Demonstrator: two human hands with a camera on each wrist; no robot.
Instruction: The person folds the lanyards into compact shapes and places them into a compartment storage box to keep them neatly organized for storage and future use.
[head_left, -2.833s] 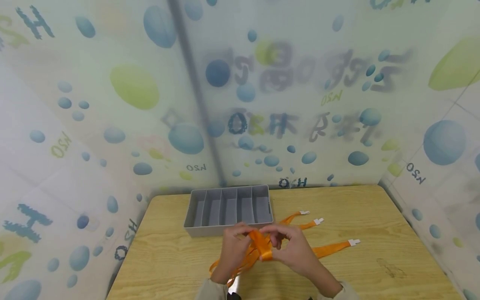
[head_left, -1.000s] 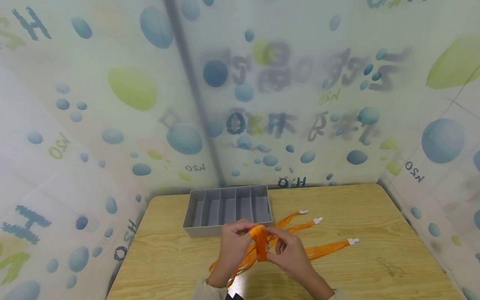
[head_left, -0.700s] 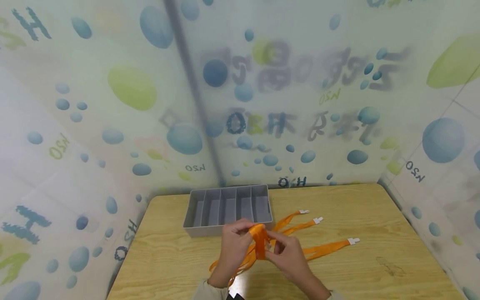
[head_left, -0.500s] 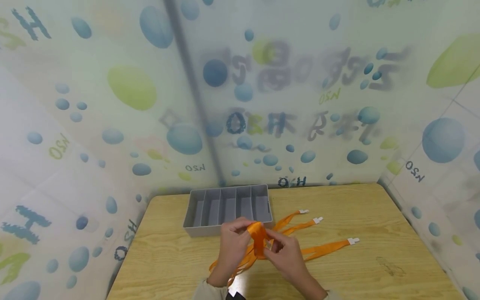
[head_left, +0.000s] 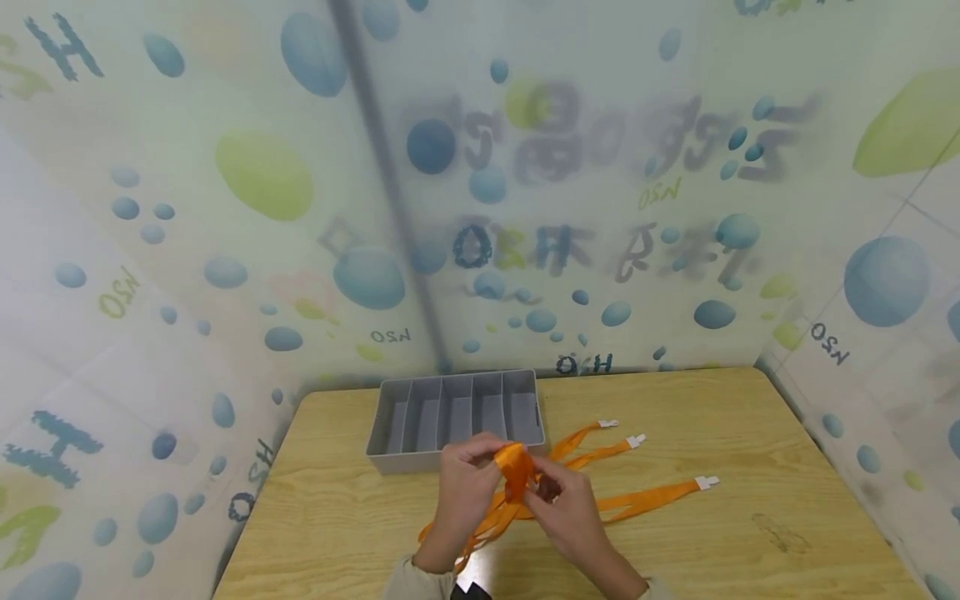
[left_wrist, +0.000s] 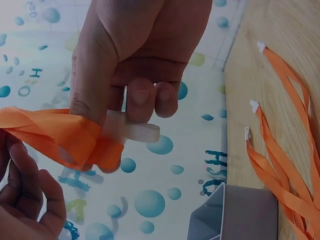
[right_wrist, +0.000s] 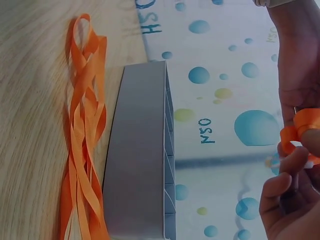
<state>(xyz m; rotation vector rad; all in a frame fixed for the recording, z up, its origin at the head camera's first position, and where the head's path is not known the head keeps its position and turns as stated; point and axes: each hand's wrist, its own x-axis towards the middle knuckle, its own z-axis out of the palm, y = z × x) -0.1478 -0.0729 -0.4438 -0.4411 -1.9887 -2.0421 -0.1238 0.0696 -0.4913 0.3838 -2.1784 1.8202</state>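
Observation:
An orange lanyard is held between both hands above the table, its flat ribbon folded into a short bundle. My left hand pinches its upper fold between thumb and fingers. On the other side, my right hand pinches the lower part of the ribbon, fingers curled. A whitish plastic clip sticks out beside the folded ribbon in the left wrist view. Under the hands lie more orange lanyards, loops to the left. Their white end clips point right, and the hands partly hide the straps.
A grey tray with several compartments stands behind the hands, near the back edge of the wooden table. Walls printed with blue and green drops close in the table at the back and sides.
My right hand has shifted slightly up and left, closer to the left hand. The ribbon hanging between them has become shorter and more folded. The lanyards on the table and the tray stay put.

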